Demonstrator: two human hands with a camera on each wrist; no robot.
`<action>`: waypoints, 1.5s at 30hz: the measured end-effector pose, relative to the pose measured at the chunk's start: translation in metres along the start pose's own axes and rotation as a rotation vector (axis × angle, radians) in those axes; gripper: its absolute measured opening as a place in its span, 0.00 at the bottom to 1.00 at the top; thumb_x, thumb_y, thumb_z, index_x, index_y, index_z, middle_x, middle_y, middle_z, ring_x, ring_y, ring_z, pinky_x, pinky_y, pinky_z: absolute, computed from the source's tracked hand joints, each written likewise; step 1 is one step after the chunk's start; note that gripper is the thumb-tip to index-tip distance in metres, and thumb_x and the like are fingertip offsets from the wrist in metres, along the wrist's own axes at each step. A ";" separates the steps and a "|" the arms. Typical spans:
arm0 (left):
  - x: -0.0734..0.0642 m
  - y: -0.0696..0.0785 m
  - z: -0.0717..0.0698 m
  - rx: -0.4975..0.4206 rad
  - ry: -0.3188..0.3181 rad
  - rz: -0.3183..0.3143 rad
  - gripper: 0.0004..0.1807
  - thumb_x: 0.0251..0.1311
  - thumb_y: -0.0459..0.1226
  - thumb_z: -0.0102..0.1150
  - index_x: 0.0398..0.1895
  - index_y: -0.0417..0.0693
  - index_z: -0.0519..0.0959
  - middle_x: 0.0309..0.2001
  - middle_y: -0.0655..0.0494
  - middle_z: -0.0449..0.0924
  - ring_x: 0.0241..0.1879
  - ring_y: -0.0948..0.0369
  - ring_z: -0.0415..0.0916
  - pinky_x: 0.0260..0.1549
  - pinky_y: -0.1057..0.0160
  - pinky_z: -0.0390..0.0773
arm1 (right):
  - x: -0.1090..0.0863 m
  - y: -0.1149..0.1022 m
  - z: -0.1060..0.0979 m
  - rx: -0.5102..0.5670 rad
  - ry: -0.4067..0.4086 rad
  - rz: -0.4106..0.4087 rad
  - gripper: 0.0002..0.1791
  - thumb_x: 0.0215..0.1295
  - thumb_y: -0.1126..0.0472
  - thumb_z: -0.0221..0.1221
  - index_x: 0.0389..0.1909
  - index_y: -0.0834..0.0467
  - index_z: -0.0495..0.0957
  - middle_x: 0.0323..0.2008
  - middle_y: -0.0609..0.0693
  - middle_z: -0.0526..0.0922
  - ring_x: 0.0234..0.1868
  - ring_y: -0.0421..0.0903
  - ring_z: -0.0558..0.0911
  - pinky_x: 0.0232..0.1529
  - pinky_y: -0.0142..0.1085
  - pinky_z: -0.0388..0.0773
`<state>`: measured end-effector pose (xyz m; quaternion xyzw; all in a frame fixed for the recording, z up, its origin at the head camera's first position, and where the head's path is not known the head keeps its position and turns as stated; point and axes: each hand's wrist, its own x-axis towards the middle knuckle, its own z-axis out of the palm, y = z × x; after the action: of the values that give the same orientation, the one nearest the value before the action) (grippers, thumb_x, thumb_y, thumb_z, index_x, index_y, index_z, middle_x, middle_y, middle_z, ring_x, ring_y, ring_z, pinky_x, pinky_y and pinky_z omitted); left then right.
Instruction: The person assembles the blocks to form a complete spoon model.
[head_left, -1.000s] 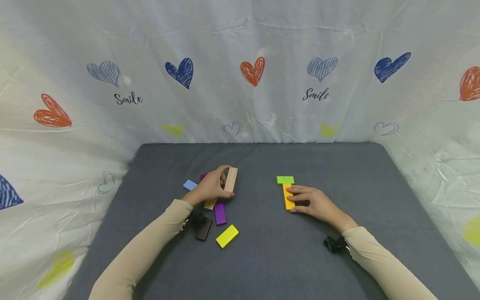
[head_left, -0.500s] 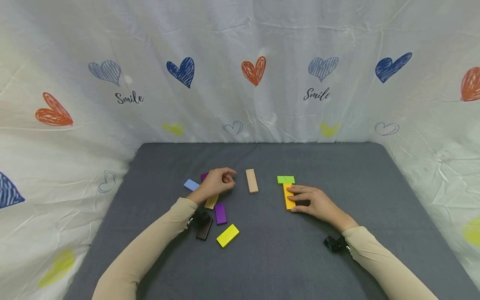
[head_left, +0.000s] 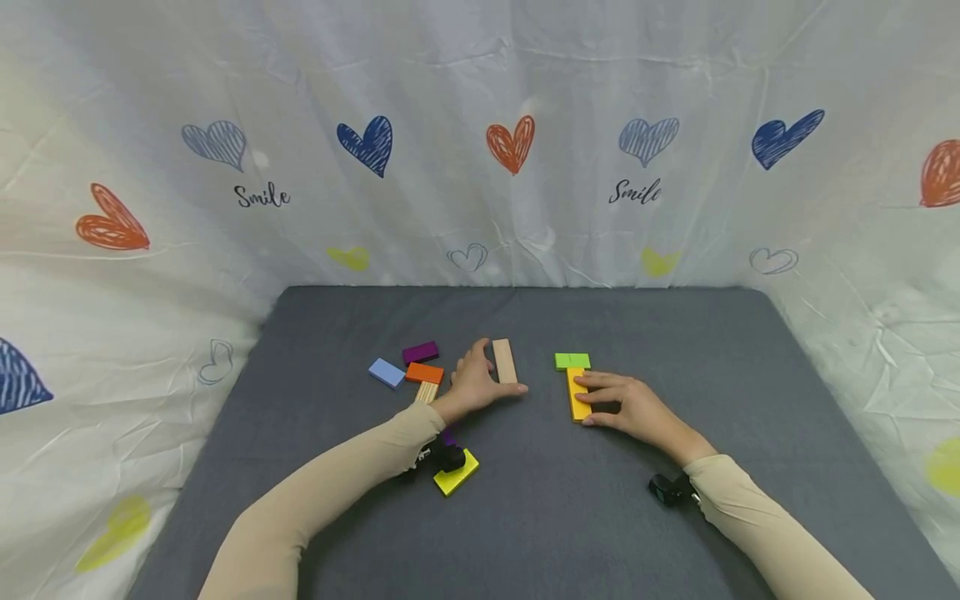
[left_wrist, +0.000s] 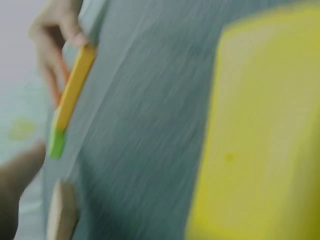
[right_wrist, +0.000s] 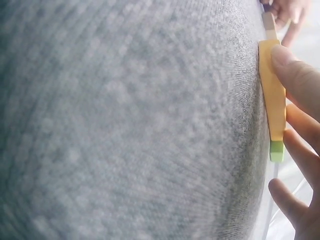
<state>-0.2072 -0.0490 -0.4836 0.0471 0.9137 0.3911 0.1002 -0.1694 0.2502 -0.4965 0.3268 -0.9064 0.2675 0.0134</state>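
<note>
In the head view my left hand [head_left: 476, 382] spreads its thumb and fingers beside a plain wooden block [head_left: 505, 362] lying flat. The left wrist view catches that wooden block [left_wrist: 62, 210] at the lower left, with a blurred finger near it. My right hand [head_left: 626, 402] holds a yellow-orange block [head_left: 577, 395], thumb at its near end and fingers along its side. A light green block [head_left: 572, 361] lies crosswise at the far end of the yellow-orange block, forming a T. In the right wrist view the thumb presses the yellow-orange block [right_wrist: 272, 90].
Left of the left hand lie a blue block [head_left: 387, 373], a dark purple block [head_left: 420, 352], an orange block [head_left: 424, 372] and a striped wooden block [head_left: 426, 392]. A bright yellow block [head_left: 459, 475] sits nearer, partly under the left wrist camera. Grey cloth [head_left: 562, 517] covers the table.
The left hand set the plain wooden block down, drew back to the left, then came right beside it again. The orange block came into view. The right hand stays put.
</note>
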 end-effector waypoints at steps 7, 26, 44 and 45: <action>-0.002 0.007 0.022 -0.015 0.135 -0.067 0.59 0.45 0.54 0.77 0.75 0.43 0.54 0.43 0.45 0.79 0.44 0.49 0.71 0.51 0.44 0.60 | -0.001 0.000 0.001 0.011 0.000 0.012 0.26 0.52 0.51 0.73 0.54 0.51 0.84 0.64 0.47 0.79 0.68 0.52 0.75 0.65 0.52 0.71; -0.003 0.007 0.022 -0.048 0.201 -0.059 0.23 0.52 0.43 0.71 0.47 0.44 0.73 0.38 0.47 0.78 0.38 0.53 0.70 0.44 0.51 0.60 | -0.001 0.002 0.001 0.015 0.003 0.014 0.25 0.52 0.50 0.73 0.53 0.50 0.85 0.64 0.46 0.79 0.69 0.52 0.74 0.65 0.52 0.71; 0.027 0.011 0.012 -0.258 0.152 0.197 0.18 0.55 0.37 0.71 0.50 0.44 0.83 0.40 0.47 0.79 0.38 0.58 0.81 0.48 0.58 0.82 | -0.001 0.001 0.001 0.022 0.004 0.013 0.25 0.52 0.50 0.73 0.53 0.50 0.85 0.64 0.47 0.79 0.68 0.52 0.75 0.65 0.52 0.72; 0.031 0.013 0.012 -0.242 0.135 0.228 0.19 0.55 0.37 0.71 0.51 0.44 0.83 0.40 0.48 0.78 0.39 0.58 0.80 0.49 0.58 0.81 | 0.000 0.001 0.001 0.023 0.004 0.013 0.25 0.52 0.50 0.73 0.53 0.50 0.85 0.64 0.47 0.79 0.68 0.52 0.75 0.65 0.52 0.72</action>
<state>-0.2342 -0.0263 -0.4871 0.1115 0.8533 0.5094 -0.0016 -0.1695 0.2507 -0.4978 0.3207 -0.9053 0.2784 0.0098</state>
